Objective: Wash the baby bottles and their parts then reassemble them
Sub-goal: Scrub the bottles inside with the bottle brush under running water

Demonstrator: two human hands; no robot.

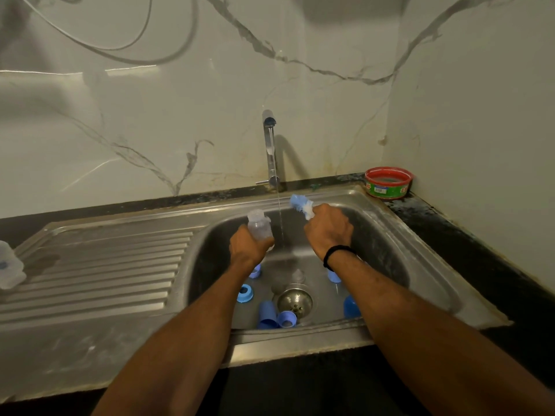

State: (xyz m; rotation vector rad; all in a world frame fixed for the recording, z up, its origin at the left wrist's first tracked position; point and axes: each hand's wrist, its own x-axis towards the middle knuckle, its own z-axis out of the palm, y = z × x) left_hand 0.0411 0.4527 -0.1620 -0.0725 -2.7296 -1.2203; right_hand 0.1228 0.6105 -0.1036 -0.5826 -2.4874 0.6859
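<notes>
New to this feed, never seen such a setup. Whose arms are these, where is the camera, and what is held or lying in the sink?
No machine here: these are a person's bare arms, filmed by one camera worn on the head, looking down. The left hand grips a clear bottle; the right hand grips a blue-and-white brush. Between them, water runs from the tap into the steel sink. Blue bottle parts lie around its drain. Another clear bottle piece sits on the drainboard, far left; a red tub stands at the back right corner.
</notes>
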